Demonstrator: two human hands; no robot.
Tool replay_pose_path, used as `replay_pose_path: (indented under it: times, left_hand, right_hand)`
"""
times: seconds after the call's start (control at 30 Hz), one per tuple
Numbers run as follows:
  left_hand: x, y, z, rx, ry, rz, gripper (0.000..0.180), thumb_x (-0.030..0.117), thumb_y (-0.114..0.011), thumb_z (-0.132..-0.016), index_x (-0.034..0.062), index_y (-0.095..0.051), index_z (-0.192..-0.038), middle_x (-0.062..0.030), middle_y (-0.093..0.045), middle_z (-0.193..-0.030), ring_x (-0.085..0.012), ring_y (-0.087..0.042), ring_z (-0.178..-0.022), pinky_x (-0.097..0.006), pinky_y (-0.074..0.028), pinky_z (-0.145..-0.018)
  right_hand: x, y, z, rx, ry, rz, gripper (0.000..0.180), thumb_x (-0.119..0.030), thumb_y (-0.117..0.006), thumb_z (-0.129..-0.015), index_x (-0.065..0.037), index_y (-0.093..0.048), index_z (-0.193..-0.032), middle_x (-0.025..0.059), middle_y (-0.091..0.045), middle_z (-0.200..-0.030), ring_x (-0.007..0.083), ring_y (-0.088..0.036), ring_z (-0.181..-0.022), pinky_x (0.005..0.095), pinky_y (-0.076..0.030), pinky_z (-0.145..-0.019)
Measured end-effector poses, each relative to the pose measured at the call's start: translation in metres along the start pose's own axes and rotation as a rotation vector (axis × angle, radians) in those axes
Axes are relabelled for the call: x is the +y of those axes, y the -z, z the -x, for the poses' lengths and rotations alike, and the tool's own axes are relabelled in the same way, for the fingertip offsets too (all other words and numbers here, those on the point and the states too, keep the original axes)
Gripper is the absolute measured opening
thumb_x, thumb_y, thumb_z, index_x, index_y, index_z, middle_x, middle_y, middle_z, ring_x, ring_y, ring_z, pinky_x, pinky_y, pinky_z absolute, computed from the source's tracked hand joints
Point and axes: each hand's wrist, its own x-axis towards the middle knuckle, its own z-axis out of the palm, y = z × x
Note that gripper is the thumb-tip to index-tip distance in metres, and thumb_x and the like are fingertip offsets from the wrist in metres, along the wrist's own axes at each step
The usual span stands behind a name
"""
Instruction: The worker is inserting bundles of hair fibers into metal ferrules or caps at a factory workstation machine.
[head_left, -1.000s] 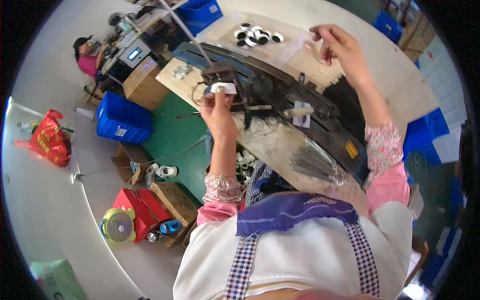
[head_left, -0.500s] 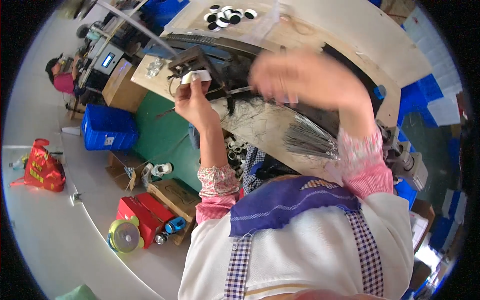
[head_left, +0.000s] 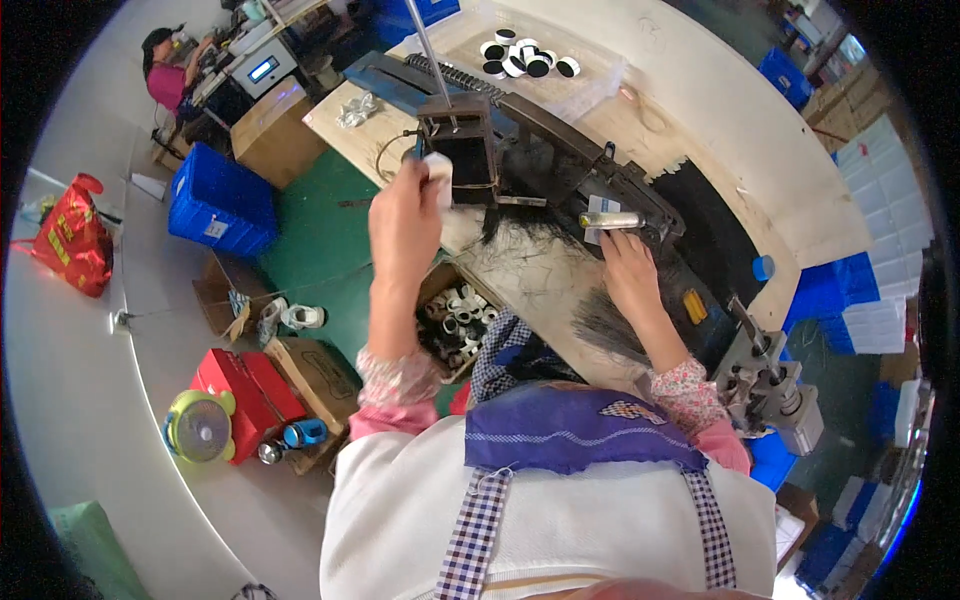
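My left hand (head_left: 405, 220) is closed on a small white piece (head_left: 438, 178), held up beside a dark metal box-shaped fixture (head_left: 466, 155). The piece is blurred, so its exact kind does not show. Over the bench, my right hand (head_left: 632, 275) has its fingers stretched forward. Their tips reach the near side of a shiny metal cylinder (head_left: 614, 220), which lies across a white card-like piece (head_left: 594, 206). Loose black bristles (head_left: 515, 235) are scattered between the hands. A bundle of thin dark strands (head_left: 605, 325) lies beside my right wrist.
Black-and-white round pieces (head_left: 537, 66) sit in a clear tray (head_left: 605, 85) at the back. A box of white rings (head_left: 455, 320) stands below the bench edge. Yellow piece (head_left: 694, 306) and metal machine (head_left: 775, 390) are at right. Another person (head_left: 168, 80) sits far left.
My right hand has come down and nearer, from a blurred sweep above the bench to the metal cylinder. My left hand still holds the white piece, now upright. The whole view has shifted.
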Motion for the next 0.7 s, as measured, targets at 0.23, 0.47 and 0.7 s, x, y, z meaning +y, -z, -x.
replay_pose_path:
  times: [0.23, 0.47, 0.7]
  left_hand:
    - [-0.050, 0.011, 0.152, -0.258, 0.277, 0.001, 0.012, 0.006, -0.064, -0.079, -0.0020, -0.059, -0.086, -0.0201, -0.060, -0.085, -0.0385, -0.060, -0.078, -0.042, -0.047, -0.066]
    - [-0.119, -0.063, 0.227, -0.412, 0.165, -0.237, 0.024, 0.013, -0.063, -0.081, -0.0026, -0.059, -0.099, -0.0209, -0.064, -0.091, -0.0393, -0.061, -0.082, -0.045, -0.048, -0.069]
    - [-0.027, -0.084, 0.073, 0.004, 0.936, 1.385, 0.022, 0.017, -0.058, -0.092, -0.0040, -0.059, -0.099, -0.0086, -0.062, -0.089, -0.0151, -0.060, -0.072, -0.028, -0.052, -0.066]
  right_hand:
    - [0.000, 0.005, -0.005, 0.104, -0.002, 0.028, 0.039, -0.019, -0.068, -0.077, -0.007, -0.057, -0.113, 0.0074, -0.055, -0.109, 0.0271, -0.051, -0.104, 0.0402, -0.043, -0.086]
    - [0.010, -0.005, -0.008, 0.224, 0.130, 0.038, 0.033, -0.013, -0.064, -0.079, -0.009, -0.059, -0.111, 0.0045, -0.058, -0.106, 0.0255, -0.054, -0.098, 0.0396, -0.043, -0.083]
    - [-0.037, 0.035, -0.002, 0.373, 0.251, -0.129, 0.024, -0.007, -0.063, -0.078, -0.004, -0.064, -0.101, 0.0061, -0.060, -0.092, 0.0253, -0.055, -0.085, 0.0368, -0.043, -0.075]
